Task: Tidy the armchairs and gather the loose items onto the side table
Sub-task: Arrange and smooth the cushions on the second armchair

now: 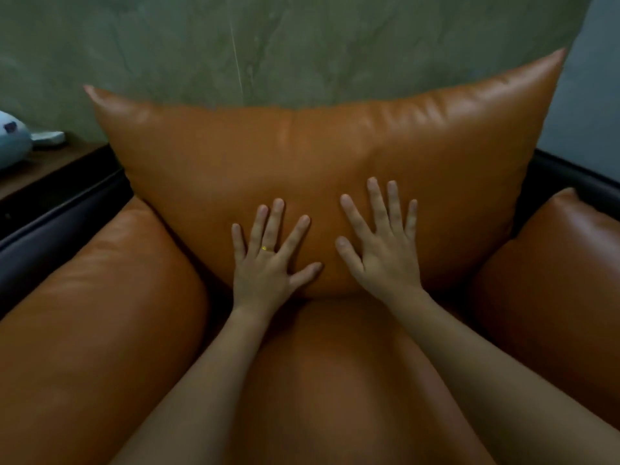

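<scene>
Back cushion (302, 156), orange leather: soft, bulky, likely slippery; left hand (265, 263) and right hand (385, 250) press flat, fingers (372, 199) splayed, gripping nothing; best held by side edges.

A wall (302, 45) is seen across the whole upper part of the view. Its surface is grey-green and is marked with darker, cloudy veins, like stone. A thin pale line (237, 58) is seen on it near the middle, slightly slanted. At the far right a plainer blue-grey strip (597, 95) is seen, joined to the wall at a straight edge.
</scene>
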`<state>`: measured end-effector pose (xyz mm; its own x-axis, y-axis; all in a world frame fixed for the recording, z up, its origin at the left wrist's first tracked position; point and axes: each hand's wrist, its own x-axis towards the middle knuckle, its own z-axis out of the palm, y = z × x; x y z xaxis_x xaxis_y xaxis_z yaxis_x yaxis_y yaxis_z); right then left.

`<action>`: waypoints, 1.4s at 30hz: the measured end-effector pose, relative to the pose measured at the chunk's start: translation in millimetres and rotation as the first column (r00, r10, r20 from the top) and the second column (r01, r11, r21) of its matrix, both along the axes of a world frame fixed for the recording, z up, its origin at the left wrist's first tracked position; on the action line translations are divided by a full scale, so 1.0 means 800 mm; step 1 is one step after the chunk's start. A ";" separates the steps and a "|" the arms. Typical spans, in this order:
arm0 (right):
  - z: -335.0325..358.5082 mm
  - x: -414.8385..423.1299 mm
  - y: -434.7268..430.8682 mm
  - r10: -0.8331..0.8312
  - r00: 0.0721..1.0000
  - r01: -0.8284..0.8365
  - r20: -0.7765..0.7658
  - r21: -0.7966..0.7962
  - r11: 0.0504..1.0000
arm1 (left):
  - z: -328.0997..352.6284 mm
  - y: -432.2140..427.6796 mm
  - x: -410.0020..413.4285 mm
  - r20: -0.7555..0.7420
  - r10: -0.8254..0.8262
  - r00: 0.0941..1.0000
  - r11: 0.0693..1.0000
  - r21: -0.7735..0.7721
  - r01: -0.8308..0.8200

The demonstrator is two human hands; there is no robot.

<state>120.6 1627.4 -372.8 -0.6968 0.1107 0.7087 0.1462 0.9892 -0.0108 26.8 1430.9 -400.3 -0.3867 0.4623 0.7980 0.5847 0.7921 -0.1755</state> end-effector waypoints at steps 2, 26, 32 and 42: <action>-0.001 -0.004 0.003 -0.007 1.000 0.008 -0.026 0.022 1.000 | -0.002 0.001 -0.005 -0.046 -0.008 0.999 1.000 0.005 0.008; 0.011 0.037 0.023 -0.196 0.948 0.287 0.249 -0.413 0.865 | 0.045 -0.013 0.036 0.545 0.200 0.814 0.959 0.061 -0.277; 0.045 0.079 -0.023 -0.033 0.925 0.279 0.377 -0.622 0.731 | 0.088 -0.062 0.101 0.710 0.198 0.676 0.979 -0.179 -0.099; 0.072 0.107 -0.217 0.508 0.721 -0.180 0.471 -0.581 0.794 | 0.147 -0.240 0.227 0.637 0.405 0.655 0.914 -0.305 -0.268</action>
